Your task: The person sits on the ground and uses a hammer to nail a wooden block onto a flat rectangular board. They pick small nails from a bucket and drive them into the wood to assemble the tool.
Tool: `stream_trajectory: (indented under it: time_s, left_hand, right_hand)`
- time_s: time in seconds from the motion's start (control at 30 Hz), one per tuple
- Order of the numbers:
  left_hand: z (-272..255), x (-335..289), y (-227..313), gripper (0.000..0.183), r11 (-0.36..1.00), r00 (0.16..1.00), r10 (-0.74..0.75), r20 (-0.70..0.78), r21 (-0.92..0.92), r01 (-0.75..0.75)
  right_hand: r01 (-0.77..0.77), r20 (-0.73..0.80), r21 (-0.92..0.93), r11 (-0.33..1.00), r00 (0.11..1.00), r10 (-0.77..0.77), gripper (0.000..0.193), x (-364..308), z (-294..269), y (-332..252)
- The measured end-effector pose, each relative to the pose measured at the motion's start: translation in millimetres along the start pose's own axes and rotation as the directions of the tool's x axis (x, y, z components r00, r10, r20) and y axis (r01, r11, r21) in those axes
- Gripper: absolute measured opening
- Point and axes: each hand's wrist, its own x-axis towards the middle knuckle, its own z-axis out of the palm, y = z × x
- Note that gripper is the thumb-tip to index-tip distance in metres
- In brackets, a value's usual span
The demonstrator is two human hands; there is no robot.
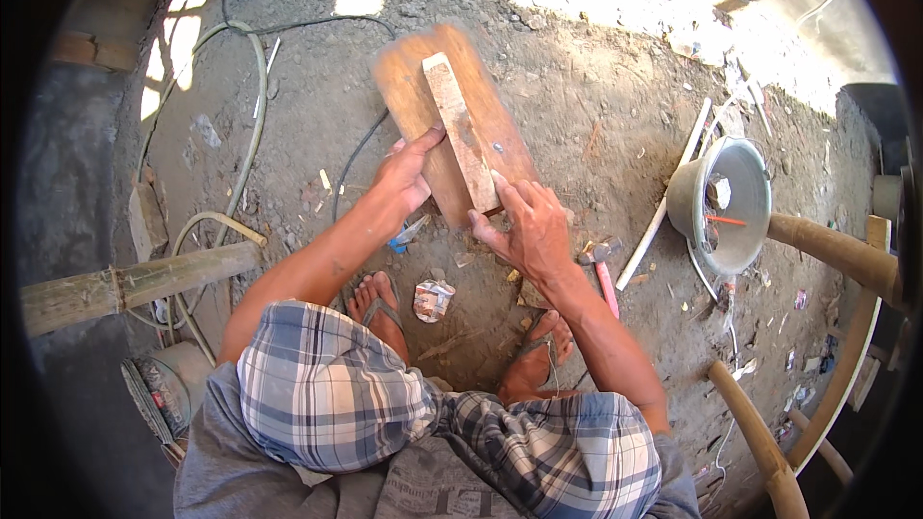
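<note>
A flat brown wooden board (500, 125) is held up over the dirt floor, tilted with its far end to the left. A paler wooden strip (452, 115) lies lengthwise along its upper face; whether it is fixed there I cannot tell. My left hand (406, 173) grips the board's left edge, thumb on top and fingers underneath. My right hand (529, 231) closes round the near end of the strip, at the board's lower right edge. Close to my right forearm, a hammer with a pink handle (607, 290) rests on the ground.
At the right, a grey bucket (685, 202) lies tipped, with a few bits inside. A white pipe (663, 221) runs beside it. Bamboo poles (144, 284) reach in from both sides. A hose (258, 106) and a dark cable curl at the left. A crumpled wrapper (434, 300) lies between my feet.
</note>
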Motion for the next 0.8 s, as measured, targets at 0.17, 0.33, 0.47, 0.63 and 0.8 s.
stream_trajectory:
  time_s: [0.17,0.33,0.47,0.63,0.8]
  left_hand:
    - [-7,-3,4,0.049,1.000,0.998,0.003,0.065,-0.001,-0.003]
    - [0,-11,5,0.050,1.000,1.000,0.016,0.019,0.024,-0.017]
    - [-3,-11,8,0.051,0.999,0.999,0.023,0.045,0.027,-0.024]
    - [-2,-12,13,0.064,0.998,0.990,0.032,0.138,-0.051,-0.025]
    - [-3,-20,12,0.086,0.983,0.972,0.179,0.155,0.007,-0.183]
  right_hand:
    - [0.006,-0.063,0.146,0.989,0.998,0.003,0.062,-3,4,4]
    - [0.039,-0.114,0.187,0.982,0.993,-0.018,0.061,-1,5,5]
    - [0.053,-0.107,0.090,0.994,0.993,-0.044,0.060,-2,3,3]
    - [0.039,-0.131,0.057,0.998,0.991,-0.032,0.062,-4,6,-2]
    - [0.068,-0.164,0.073,0.995,0.985,-0.056,0.064,-1,7,-3]
